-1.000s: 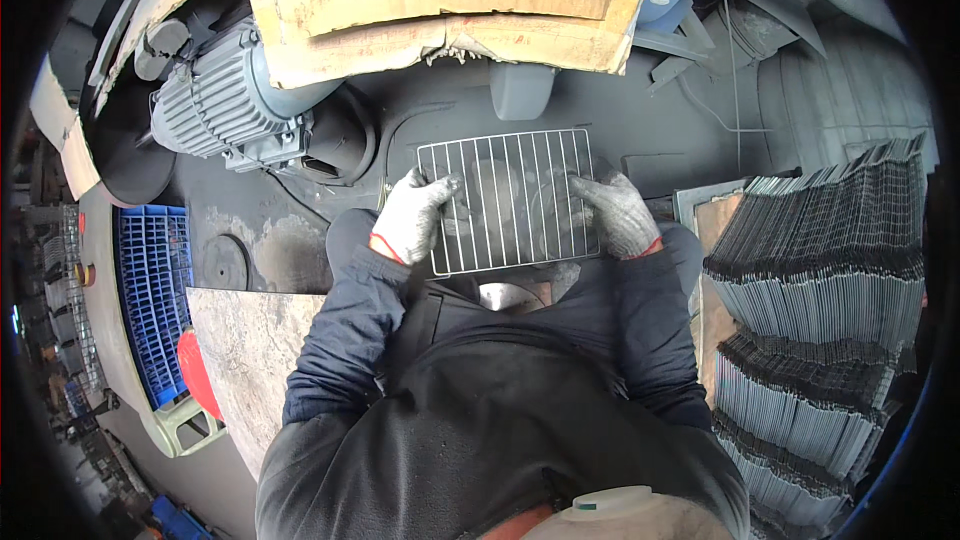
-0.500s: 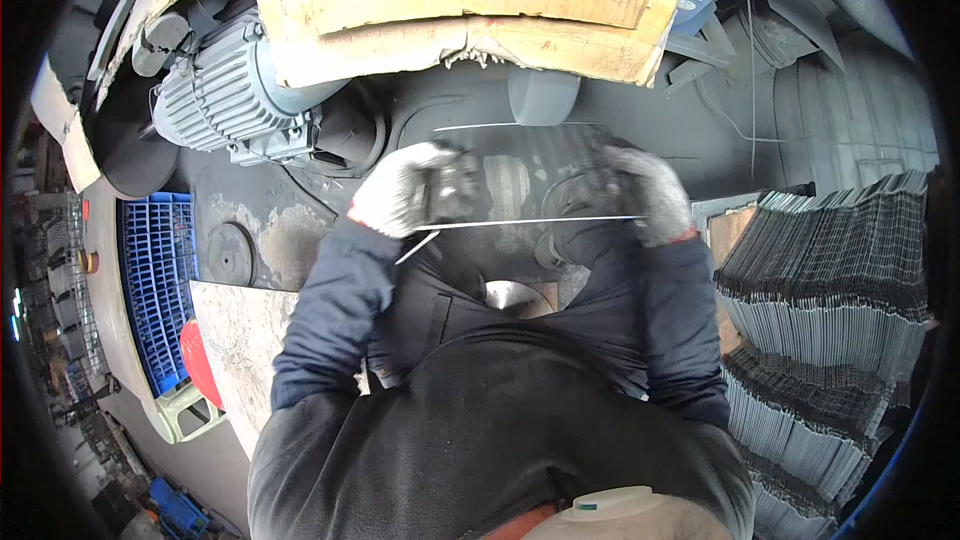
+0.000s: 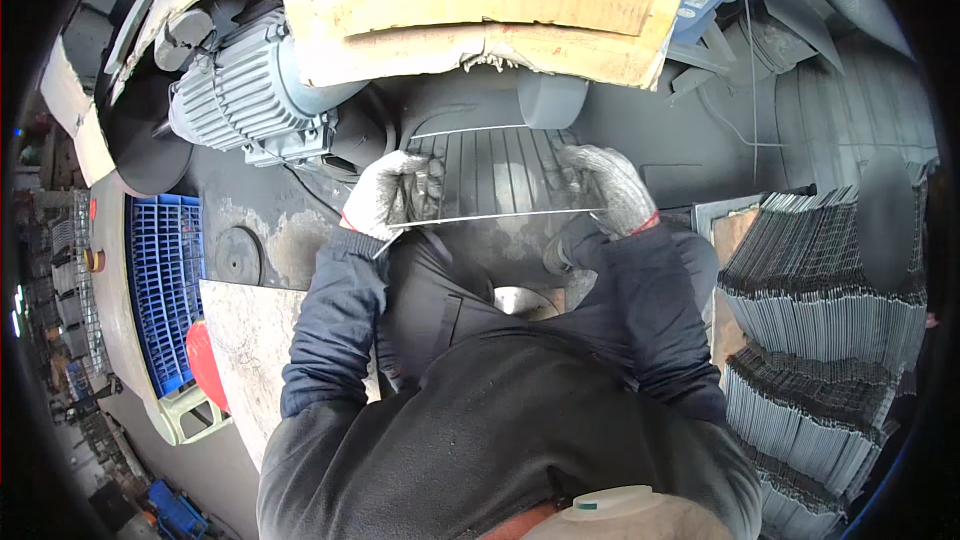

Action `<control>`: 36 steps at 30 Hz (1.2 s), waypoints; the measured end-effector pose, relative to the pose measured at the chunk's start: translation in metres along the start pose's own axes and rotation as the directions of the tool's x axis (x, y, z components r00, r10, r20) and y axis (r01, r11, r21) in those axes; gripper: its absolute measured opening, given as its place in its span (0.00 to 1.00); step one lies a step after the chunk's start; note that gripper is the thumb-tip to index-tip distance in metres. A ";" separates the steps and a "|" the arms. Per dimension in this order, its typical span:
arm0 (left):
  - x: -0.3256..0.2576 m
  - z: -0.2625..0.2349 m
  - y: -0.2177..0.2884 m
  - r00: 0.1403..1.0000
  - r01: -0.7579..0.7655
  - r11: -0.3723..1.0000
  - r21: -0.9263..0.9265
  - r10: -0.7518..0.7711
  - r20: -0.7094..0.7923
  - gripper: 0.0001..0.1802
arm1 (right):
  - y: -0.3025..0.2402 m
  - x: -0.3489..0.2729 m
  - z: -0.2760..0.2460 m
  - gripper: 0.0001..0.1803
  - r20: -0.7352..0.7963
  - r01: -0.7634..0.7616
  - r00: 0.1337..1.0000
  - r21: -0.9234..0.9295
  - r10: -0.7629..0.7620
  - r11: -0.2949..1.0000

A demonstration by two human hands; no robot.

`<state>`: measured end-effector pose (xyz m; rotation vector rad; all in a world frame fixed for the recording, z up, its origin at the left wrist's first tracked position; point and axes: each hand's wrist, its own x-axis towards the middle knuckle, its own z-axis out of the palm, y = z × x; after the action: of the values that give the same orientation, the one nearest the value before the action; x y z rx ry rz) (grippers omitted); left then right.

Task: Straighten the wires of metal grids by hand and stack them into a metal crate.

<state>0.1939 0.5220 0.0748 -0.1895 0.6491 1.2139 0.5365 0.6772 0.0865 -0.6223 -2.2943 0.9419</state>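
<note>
gloved left hand (image 3: 385,198) closes on the left edge of the thin grey wire grid rack (image 3: 495,172), just right of the grey finned electric motor (image 3: 235,95); our right hand (image 3: 612,188) clamps its right edge. we judge it light, stiff, slightly springy, best held by the edges.

A large brown cardboard sheet (image 3: 480,0), torn and ragged along its lower edge, lay flat just above both gloved hands. No labels, signs or screens showed near the hands.
</note>
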 end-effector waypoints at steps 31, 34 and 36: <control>0.069 -0.040 -0.171 0.964 -0.079 0.985 0.150 0.037 0.265 0.41 | -0.310 -0.146 -0.430 0.13 -0.625 -0.332 0.512 -0.776 -0.589 0.535; 0.075 -0.070 -0.178 0.999 -0.004 0.913 0.409 -0.018 0.049 0.34 | -0.288 -0.160 -0.450 0.18 -0.429 -0.500 0.766 -0.866 -0.479 -0.024; 0.070 -0.066 -0.180 0.995 0.002 0.762 0.648 -0.067 0.076 0.31 | -0.272 -0.170 -0.456 0.21 -0.448 -0.521 0.803 -0.848 -0.392 -0.098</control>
<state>0.3482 0.4826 -0.0532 0.4414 0.9420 0.8907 0.9069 0.6150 0.4988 -1.3841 -1.8323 -1.3121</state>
